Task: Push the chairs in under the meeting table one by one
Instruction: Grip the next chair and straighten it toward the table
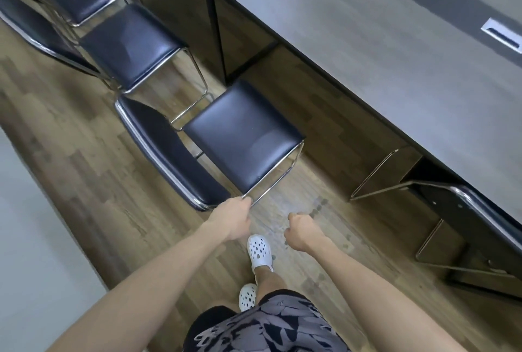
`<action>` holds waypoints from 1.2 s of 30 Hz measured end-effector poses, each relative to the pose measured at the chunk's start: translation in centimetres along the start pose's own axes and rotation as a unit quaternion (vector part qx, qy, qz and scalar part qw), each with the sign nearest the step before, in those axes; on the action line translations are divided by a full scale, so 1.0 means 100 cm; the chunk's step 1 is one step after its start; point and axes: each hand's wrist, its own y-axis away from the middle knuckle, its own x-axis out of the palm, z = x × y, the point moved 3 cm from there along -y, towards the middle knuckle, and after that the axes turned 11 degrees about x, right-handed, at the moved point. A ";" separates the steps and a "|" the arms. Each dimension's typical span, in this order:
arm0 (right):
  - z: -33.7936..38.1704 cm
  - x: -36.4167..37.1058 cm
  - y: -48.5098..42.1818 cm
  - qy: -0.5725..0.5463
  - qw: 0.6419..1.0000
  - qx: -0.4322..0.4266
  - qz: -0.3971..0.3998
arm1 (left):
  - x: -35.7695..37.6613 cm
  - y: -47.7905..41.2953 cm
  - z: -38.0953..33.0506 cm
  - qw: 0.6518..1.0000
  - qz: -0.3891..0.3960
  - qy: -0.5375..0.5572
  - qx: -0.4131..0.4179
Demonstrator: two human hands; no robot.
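Hands forward: left hand [234, 219] curled on the chrome frame [271, 186] of the nearest chair [243, 137], right hand [300, 231] an empty fist.

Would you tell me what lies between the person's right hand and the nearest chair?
In the head view, only bare wooden floor separates the right hand from the nearest chair.

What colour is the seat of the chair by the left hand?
The seat of that chair is dark navy, nearly black; the head view shows it.

Bare floor [324, 131] under the table [367, 55] ahead of the near chair [243, 137]; black table leg [219, 41] just beside, next chair [132, 46] close past it.
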 end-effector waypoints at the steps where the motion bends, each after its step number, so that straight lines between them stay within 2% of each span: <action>1: 0.003 -0.003 -0.004 -0.001 1.000 -0.001 0.003 | -0.003 -0.004 0.005 1.000 0.004 0.002 -0.003; 9: 0.035 -0.018 -0.025 -0.002 1.000 0.000 0.015 | -0.026 -0.022 0.053 1.000 0.016 0.015 -0.020; 16: 0.071 -0.023 -0.036 0.012 0.999 0.024 0.021 | -0.044 -0.031 0.110 0.999 0.035 -0.019 -0.013; 27: 0.179 -0.023 -0.031 -0.064 0.994 0.092 0.009 | -0.078 -0.032 0.189 0.990 0.068 -0.053 0.111; 36: 0.249 -0.025 -0.019 -0.203 0.969 0.132 -0.045 | -0.100 -0.024 0.234 0.979 0.073 -0.087 0.168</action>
